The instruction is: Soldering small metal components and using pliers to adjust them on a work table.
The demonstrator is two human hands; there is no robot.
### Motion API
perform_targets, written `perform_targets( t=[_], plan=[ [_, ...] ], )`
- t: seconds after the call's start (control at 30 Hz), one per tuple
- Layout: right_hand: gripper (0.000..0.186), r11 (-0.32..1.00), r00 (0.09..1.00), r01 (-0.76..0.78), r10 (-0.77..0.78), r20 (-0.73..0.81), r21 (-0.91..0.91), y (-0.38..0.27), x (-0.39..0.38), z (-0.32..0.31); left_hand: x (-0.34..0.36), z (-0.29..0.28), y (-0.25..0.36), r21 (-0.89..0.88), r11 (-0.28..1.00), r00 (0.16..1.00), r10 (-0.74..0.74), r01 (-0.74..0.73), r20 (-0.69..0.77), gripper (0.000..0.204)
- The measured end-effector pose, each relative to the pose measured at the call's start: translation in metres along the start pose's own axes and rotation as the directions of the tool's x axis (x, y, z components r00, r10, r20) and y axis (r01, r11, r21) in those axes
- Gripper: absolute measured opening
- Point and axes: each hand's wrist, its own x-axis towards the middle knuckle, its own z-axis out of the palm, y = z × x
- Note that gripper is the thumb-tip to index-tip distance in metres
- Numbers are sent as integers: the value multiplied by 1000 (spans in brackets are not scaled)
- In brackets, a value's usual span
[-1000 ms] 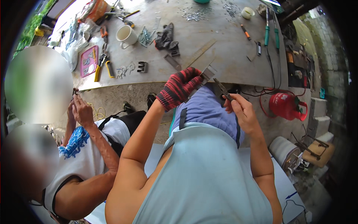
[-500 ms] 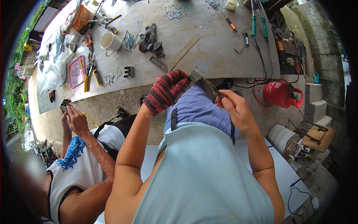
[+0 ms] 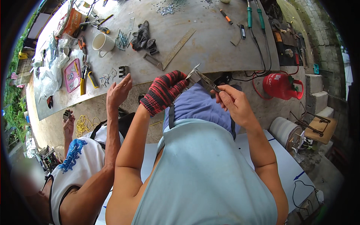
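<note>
Nearest is the pale blue top [image 3: 202,161] of the person, and beyond it the lap [image 3: 198,101] in purple-blue cloth. Above the lap, the bare right hand [image 3: 234,103] has its fingers closed around the handles of the pliers [image 3: 208,83]; their nose reaches the metal piece [image 3: 193,77], but whether it bites the metal, I cannot tell. The left hand [image 3: 165,90], gloved in red and black stripes, pinches this metal piece near the front edge of the bench [image 3: 210,48]. The piece looks thin, so I judge it light and rather stiff, not fragile, but smooth and possibly sharp at the edges; its flat side seems the safer place for the grip, and the pliers are better held far back on the handles. On the bench lie a metal frame [image 3: 153,61] and a ruler [image 3: 180,48], then a grey glove [image 3: 141,36], and farthest, many small shiny bits [image 3: 168,8].
</note>
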Motion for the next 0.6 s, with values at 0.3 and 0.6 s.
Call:
perform_targets(
  t=[0.3, 0.6],
  plan=[
    [33, 999, 1000, 22, -22, -10, 27, -4, -9, 5, 7, 5, 3, -280, 909, 942, 334, -309, 44, 59],
    [31, 990, 999, -48, 49, -3, 130, -5, -18, 5, 9, 19, -3, -262, 895, 914, 395, -360, 92, 52]
  ],
)
